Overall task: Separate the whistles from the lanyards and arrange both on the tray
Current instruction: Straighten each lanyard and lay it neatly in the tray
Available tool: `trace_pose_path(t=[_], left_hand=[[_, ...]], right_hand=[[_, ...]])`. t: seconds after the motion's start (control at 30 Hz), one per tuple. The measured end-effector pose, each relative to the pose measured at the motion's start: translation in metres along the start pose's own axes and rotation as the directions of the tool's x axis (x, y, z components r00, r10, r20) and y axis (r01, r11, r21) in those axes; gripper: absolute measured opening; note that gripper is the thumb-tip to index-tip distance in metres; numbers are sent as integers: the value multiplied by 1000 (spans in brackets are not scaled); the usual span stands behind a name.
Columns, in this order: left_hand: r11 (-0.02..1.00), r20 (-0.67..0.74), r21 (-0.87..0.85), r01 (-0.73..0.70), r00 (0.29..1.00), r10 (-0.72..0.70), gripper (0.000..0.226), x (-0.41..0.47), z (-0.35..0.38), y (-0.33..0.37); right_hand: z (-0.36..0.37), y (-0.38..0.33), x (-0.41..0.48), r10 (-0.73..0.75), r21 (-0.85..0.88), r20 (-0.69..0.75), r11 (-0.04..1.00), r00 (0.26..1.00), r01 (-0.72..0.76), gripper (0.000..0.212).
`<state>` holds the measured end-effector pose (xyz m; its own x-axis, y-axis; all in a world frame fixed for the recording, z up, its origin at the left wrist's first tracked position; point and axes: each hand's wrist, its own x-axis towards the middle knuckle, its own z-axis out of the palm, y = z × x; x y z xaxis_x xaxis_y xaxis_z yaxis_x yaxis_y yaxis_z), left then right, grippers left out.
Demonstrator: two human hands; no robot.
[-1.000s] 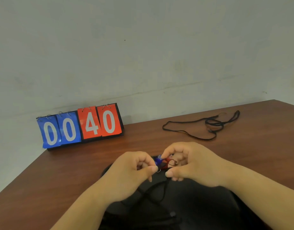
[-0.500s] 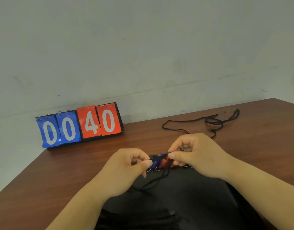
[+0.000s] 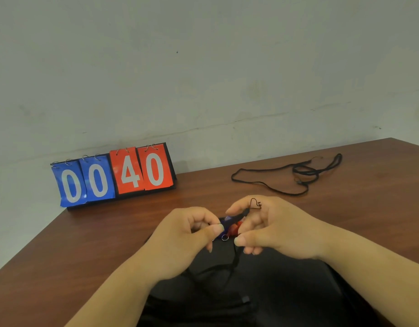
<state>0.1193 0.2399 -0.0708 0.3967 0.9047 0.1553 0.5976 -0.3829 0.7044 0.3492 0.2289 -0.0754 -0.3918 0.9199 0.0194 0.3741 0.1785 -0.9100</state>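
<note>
Bare indoor workstation: brown wooden table point(image 3: 62, 256) set against a plain, scuffed pale wall point(image 3: 203, 67). A flip scoreboard point(image 3: 112, 178) reading 0040 stands at the table's far left edge.

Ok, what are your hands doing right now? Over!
Left hand pinches blue whistle. Right hand pinches black lanyard end. Red whistle between both hands. Loose lanyard lies apart, far right.
</note>
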Motion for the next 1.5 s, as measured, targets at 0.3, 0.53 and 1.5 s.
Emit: trace_pose_path(t=[0.3,0.53,1.5], left_hand=[[999,71,33,-7,997,5,14,1,4,-3],[999,72,33,3,997,-6,8,2,0,-1],[804,345,546,237,811,-473,8,-10,-77,-46]], right_hand=[[-1,1,0,-31,51,-55,998,998,34,22],[-2,4,4,-21,69,-153,997,988,32,6],[26,17,8,33,-545,195,835,980,81,13]])
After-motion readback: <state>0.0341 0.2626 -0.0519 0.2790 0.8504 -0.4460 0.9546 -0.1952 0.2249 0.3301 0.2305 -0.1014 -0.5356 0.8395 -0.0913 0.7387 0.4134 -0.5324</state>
